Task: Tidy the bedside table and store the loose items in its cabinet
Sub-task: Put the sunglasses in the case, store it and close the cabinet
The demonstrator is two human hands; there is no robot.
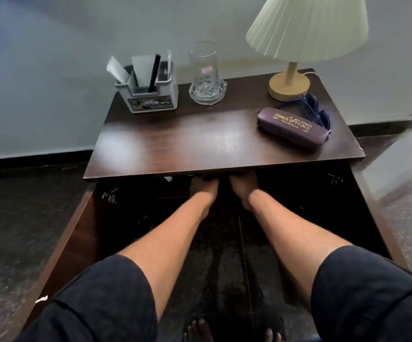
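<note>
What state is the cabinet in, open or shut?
Open: both doors stand swung outward, and the left hand and right hand reach inside under the tabletop.

On the table (200,141): organizer (148,95) left, glass (203,67) middle, lamp (296,45) right.

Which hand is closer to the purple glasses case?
Right. The right hand is under the tabletop, left of the glasses case; the left hand is beside it, farther left.
</note>
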